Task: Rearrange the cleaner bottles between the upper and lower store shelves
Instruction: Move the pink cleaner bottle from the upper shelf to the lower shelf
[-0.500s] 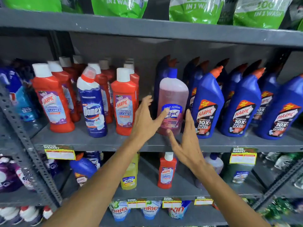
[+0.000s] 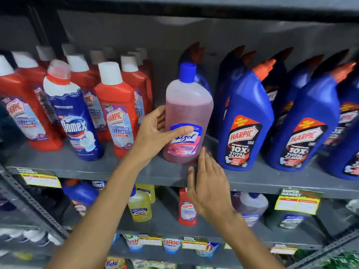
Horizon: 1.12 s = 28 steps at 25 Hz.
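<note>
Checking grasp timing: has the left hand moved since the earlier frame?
Yes. The left hand has closed around the pink bottle on the upper shelf; before, it hovered open beside it.

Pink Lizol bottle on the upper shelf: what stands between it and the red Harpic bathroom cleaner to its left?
In the head view, only the left hand, gripping the pink Lizol bottle; otherwise bare shelf beside the red Harpic bathroom cleaner.

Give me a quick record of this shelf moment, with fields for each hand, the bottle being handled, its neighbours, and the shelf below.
left hand: wrapped on the pink Lizol bottle, thumb across its label
right hand: open, fingertips near the bottle's base, no grip
bottle state: upright on the upper shelf
left neighbour: red Harpic bathroom cleaner
right neighbour: blue Harpic bottle
lower shelf: yellow Lizol bottle, small red Harpic bottle
</note>
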Available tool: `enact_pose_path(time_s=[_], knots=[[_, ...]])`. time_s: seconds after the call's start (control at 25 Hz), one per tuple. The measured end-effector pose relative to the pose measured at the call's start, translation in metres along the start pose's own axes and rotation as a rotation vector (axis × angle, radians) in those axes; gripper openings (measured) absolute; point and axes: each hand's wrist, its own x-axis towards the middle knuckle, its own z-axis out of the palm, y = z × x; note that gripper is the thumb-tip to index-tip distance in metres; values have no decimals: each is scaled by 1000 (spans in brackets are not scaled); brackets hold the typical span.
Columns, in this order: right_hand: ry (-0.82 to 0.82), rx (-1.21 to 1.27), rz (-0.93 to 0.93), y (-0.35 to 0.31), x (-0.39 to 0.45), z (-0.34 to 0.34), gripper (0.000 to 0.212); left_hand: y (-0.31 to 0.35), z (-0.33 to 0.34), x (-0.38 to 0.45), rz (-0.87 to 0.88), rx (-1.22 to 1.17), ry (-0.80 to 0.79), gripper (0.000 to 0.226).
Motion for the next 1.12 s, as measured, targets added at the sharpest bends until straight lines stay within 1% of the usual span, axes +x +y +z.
enact_pose_path(time_s=[0.08, 0.2, 0.28, 0.36, 0.44, 0.48, 0.6, 0.68, 0.76, 0.92, 1.0, 1.12], knots=[[-32, -87, -32, 0, 3, 2, 62, 3, -5, -13, 28, 9, 44, 60], [-97, -152, -66, 3, 8, 1, 63, 14, -14, -34, 45, -44, 95, 65], [-118, -163, -87, 4, 8, 0, 64, 21, -20, -53, 41, -73, 128, 62], [-150, -164, -100, 5, 10, -2, 66, 26, -30, -77, 5, -47, 142, 60], [-174, -178, -118, 8, 12, -2, 67, 27, -42, -108, -33, -15, 158, 52], [-186, -184, -131, 10, 16, -2, 67, 26, -46, -125, -50, -8, 180, 54], [-212, -189, -170, 14, 23, -2, 69, 13, -55, -171, -100, 4, 194, 77], [-203, -181, -170, 14, 25, 0, 71, -7, -53, -193, -161, 36, 168, 83], [-178, -180, -164, 13, 23, 1, 72, -39, -47, -209, -255, 97, 192, 84], [-141, -187, -155, 13, 21, 2, 68, -123, -29, -222, -384, 194, 254, 69], [-137, -187, -157, 12, 21, 1, 67, -157, -18, -221, -409, 186, 299, 63], [-147, -203, -168, 12, 20, 0, 65, -194, -4, -216, -427, 155, 319, 68]])
